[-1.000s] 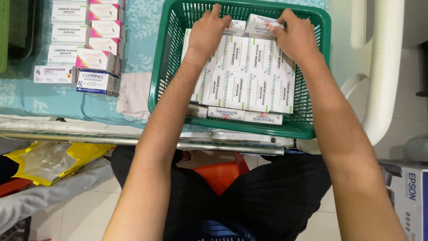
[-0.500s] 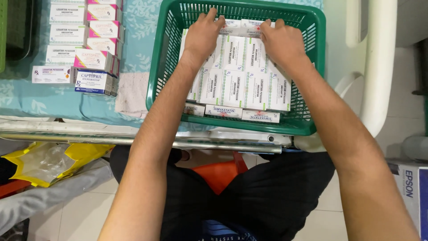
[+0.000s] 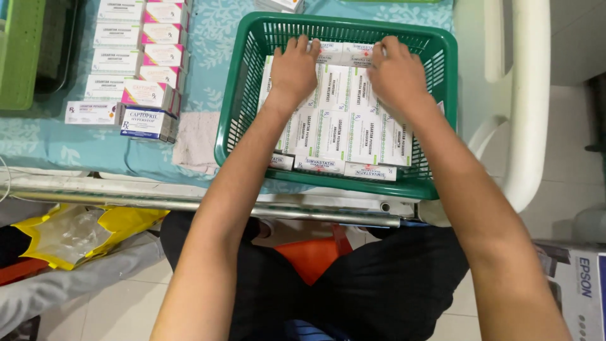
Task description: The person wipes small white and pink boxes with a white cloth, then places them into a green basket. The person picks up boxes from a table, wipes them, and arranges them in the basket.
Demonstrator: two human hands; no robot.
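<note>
A green plastic basket (image 3: 241, 104) sits on a teal patterned cloth and is packed with several white medicine boxes (image 3: 350, 132) with green print, laid flat in rows. My left hand (image 3: 293, 69) lies palm down on the boxes at the basket's far left. My right hand (image 3: 396, 74) lies palm down on the boxes at the far right, its fingers curled over the upper edge of a box. Between the two hands a strip of boxes shows. Smaller white boxes (image 3: 344, 167) lie along the basket's near wall.
Stacks of white and pink medicine boxes (image 3: 136, 57) stand left of the basket, with a folded cloth (image 3: 196, 142) beside it. A green tray (image 3: 22, 53) is far left. A white rail (image 3: 527, 107) runs on the right. A yellow bag (image 3: 82, 233) lies below.
My right hand has slid left along the top row of boxes, closer to my left hand. My left hand has barely moved. The basket stays put.
</note>
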